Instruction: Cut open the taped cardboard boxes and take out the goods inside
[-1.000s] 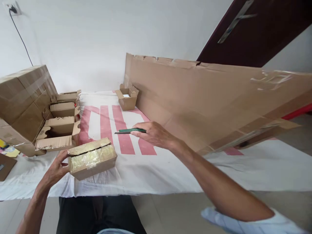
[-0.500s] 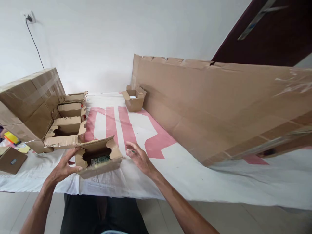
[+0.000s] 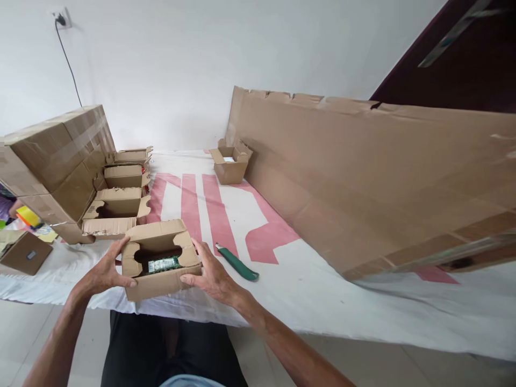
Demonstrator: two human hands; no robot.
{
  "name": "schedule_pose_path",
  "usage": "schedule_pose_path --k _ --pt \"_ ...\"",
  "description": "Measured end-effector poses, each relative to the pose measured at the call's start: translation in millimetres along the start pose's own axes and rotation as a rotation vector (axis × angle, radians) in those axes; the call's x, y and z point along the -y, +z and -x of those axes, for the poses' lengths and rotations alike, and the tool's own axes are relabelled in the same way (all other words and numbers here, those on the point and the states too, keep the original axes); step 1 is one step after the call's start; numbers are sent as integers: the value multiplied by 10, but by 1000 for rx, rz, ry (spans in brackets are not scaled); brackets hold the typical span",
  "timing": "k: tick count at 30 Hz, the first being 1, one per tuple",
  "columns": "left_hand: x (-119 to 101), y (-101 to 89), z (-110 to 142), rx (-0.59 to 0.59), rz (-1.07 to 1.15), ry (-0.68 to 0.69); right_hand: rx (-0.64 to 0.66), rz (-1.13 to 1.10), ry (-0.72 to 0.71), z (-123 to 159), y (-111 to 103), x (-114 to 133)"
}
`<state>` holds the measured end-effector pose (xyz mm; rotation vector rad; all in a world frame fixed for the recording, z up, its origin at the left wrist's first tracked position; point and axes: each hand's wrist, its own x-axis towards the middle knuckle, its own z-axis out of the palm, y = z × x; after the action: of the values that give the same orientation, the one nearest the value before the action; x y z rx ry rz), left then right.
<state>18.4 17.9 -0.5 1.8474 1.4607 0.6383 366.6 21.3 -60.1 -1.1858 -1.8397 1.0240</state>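
An open cardboard box (image 3: 161,282) is at the table's front edge, between my two hands. My left hand (image 3: 105,273) grips its left end, thumb on the near side. On the right end, my right hand (image 3: 212,274) holds it in the same way. Inside the box lies a green and white packet (image 3: 164,264), partly hidden by the walls. A green utility knife (image 3: 237,262) rests on the cloth just to the right of my right hand.
Open boxes (image 3: 121,199) stand in a row at the left before stacked cartons (image 3: 60,156). A small open box (image 3: 230,173) sits farther back. A large cardboard sheet (image 3: 342,177) leans at the right. White and pink cloth (image 3: 298,301) covers the table.
My right hand has moved left and taken hold of the box's right end. The green knife now lies on the cloth. The box's flap edge has shifted outward.
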Motion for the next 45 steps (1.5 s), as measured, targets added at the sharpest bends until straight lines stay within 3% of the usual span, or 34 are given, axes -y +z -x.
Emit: schedule_pose_path --k 7,13,17,22,26,28,31,34,37,41,43,45 --pt "11 -27 -79 2 -39 58 -107 101 -99 -102 162 -244" --pt "-132 62 113 0 -68 104 -189 151 -193 48 276 -454" --pt "-150 55 95 2 -60 84 -238 169 -199 121 325 -476" --pt "-107 -10 -40 8 -26 35 -124 115 -125 26 87 -226" --pt "-229 128 -81 -138 -177 59 -191 209 -160 -150 -118 162" --pt "-366 266 -121 -190 -323 34 -181 335 -98 -273 -124 384" --pt "-581 474 -211 -208 -566 -120 -54 546 42 -440 -48 662" --pt "-666 553 -278 -232 -701 -214 64 668 99 -509 0 762" --pt "-559 457 -265 -264 -559 -164 57 556 92 -483 -78 639" --pt "-286 330 -162 -273 -103 -66 -60 297 52 -424 -277 401" --pt "-193 377 -123 -312 -45 -8 -164 361 -77 -422 -320 416" --pt "-145 477 -108 -332 -105 68 -142 505 -271 -456 -292 555"
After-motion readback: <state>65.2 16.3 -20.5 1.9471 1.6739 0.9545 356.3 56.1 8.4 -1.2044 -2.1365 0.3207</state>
